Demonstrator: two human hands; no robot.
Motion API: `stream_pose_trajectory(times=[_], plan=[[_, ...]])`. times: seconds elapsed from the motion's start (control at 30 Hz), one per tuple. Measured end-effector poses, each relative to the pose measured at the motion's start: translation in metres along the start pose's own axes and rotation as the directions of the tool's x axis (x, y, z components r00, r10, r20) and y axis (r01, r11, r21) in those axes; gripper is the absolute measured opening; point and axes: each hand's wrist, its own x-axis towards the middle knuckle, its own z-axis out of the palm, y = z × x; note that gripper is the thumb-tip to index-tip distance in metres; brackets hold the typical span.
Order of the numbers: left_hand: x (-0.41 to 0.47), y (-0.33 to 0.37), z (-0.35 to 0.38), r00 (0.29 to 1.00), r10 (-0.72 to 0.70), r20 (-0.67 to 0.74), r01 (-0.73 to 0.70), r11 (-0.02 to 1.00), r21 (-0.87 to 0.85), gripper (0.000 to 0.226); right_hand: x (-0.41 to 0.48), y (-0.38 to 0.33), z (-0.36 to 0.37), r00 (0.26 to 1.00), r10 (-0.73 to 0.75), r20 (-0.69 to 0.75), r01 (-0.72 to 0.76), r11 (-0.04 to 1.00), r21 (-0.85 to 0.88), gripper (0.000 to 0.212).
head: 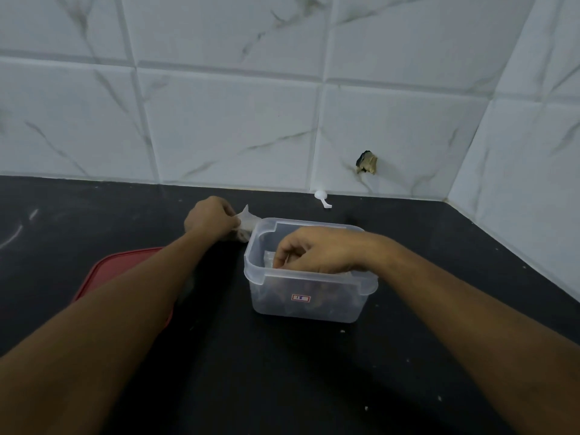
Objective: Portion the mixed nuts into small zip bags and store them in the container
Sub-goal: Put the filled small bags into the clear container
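A clear plastic container (309,304) with a small red-edged label stands on the black counter, with dark nuts in bags showing through its wall. My right hand (314,251) reaches down into it, fingers curled on a small clear zip bag (269,258) inside. Just behind the container's far left corner, my left hand (210,219) pinches another small clear zip bag (248,222) that rests on the counter. What that bag holds is hard to make out.
A red lid (103,277) lies on the counter to the left, partly under my left forearm. A small white scoop (321,197) sits by the tiled wall behind the container. The wall has a chipped hole (366,163). The counter meets walls at the back and right.
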Motion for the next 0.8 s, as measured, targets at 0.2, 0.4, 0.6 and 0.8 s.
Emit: stream_pose_trajectory(times=[0.2,0.4,0.6,0.8], plan=[[-0.019,0.034,-0.04,0.977,0.212,-0.006,-0.172,0.774,-0.609,0.007,-0.018,-0.004,-0.025,0.934,0.006,-0.356,0.035,0.993,0.109,0.019],[-0.056,0.096,-0.098,0.857,0.507,0.089,-0.3,0.632,-0.715,0.008,-0.022,-0.016,-0.057,0.738,0.02,-0.674,0.129,0.977,0.17,0.056],[-0.072,0.099,-0.094,0.85,0.51,0.129,-0.27,0.633,-0.726,0.017,-0.037,-0.011,-0.053,0.882,0.057,-0.468,0.086,0.957,0.278,0.015],[-0.054,0.052,-0.058,0.934,0.281,0.22,-0.079,0.763,-0.641,0.023,-0.04,0.001,-0.025,0.944,0.256,-0.21,-0.231,0.963,0.136,0.023]])
